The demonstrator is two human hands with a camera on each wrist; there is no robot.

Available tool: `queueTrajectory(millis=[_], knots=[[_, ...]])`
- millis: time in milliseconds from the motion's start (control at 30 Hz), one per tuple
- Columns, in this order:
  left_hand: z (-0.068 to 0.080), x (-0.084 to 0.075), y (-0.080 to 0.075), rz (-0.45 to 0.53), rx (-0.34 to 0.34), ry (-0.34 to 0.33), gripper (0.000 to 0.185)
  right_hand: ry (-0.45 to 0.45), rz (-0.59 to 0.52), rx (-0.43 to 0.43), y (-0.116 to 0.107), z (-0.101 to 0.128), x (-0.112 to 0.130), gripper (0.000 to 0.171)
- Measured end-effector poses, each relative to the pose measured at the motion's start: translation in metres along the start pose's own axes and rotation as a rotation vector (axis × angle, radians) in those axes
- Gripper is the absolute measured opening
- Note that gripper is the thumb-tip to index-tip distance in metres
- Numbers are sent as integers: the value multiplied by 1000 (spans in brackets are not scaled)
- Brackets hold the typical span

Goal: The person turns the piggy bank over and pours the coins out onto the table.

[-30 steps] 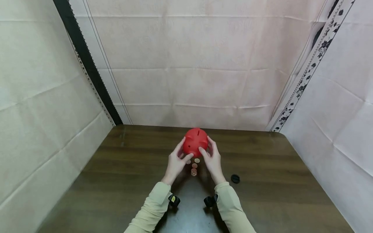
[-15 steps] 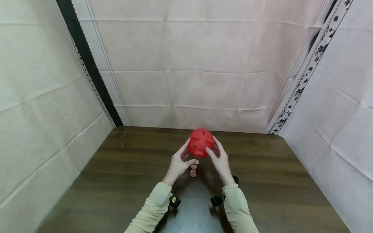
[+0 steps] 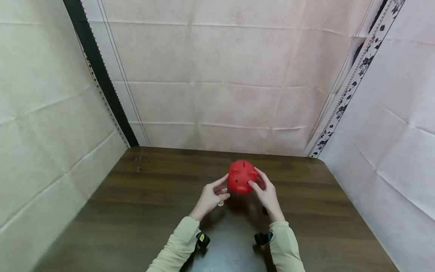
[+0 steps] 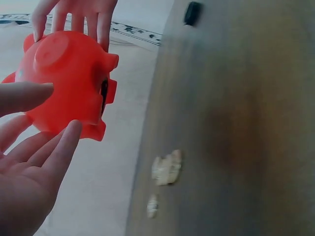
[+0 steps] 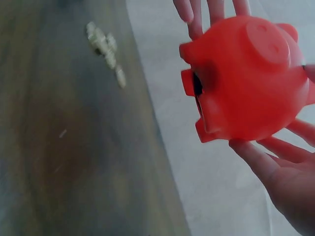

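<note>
A red piggy bank is held up over the table, its coin slot on top and its snout towards me. My right hand grips its right side, thumb on the front and fingers round the side. My left hand has extended fingers at the left side, the index fingertip right at the bank and the thumb apart from it. A dark opening shows in the belly between the legs in the right wrist view. Several coins lie on the table below, mostly hidden by my left hand in the head view.
A round black cap lies on the wooden table, largely hidden behind my right wrist in the head view. White cloth hangs behind the far edge and on both sides.
The piggy bank has moved right and a little nearer, together with my right hand. My left thumb stands farther from it, and my left hand now covers most of the coins.
</note>
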State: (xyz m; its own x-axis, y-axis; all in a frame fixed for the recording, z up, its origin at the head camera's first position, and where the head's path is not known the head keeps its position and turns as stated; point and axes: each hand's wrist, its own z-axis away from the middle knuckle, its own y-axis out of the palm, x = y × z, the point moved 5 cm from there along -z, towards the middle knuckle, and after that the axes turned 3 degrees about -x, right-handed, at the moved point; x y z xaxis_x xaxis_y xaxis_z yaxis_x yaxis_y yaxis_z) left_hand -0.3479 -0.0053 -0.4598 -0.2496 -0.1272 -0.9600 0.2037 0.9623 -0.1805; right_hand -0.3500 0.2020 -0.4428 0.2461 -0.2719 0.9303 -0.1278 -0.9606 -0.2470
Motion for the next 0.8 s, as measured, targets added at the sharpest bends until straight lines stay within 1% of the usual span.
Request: queueTrajectory(millis=[33,133,200,267,300,367,533,600,667,800], knots=[[1,4,2,0,0,-16,65,6,13,5,-1,2,-4,56],[4,13,8,-19,11,-23,64,31,38,7,-3,7,-15,57],[6,17,12,-26,24,-13,63,44,58,6,-4,10,-22,58],[9,17,15,-34,33,6,62,53,67,13,-5,13,-28,58],[10,19,16,-45,32,5,60,52,70,19,-5,14,-30,58],[12,21,18,-63,34,10,60,51,78,48,-4,17,-34,59],[15,29,19,-156,27,17,60,65,24,119,0,22,-44,62],[15,30,19,-185,25,20,58,77,-1,124,0,24,-47,63],[15,31,19,-200,21,18,57,82,-8,125,2,24,-47,63],[14,31,17,-198,20,19,59,87,-9,140,6,22,-46,64]])
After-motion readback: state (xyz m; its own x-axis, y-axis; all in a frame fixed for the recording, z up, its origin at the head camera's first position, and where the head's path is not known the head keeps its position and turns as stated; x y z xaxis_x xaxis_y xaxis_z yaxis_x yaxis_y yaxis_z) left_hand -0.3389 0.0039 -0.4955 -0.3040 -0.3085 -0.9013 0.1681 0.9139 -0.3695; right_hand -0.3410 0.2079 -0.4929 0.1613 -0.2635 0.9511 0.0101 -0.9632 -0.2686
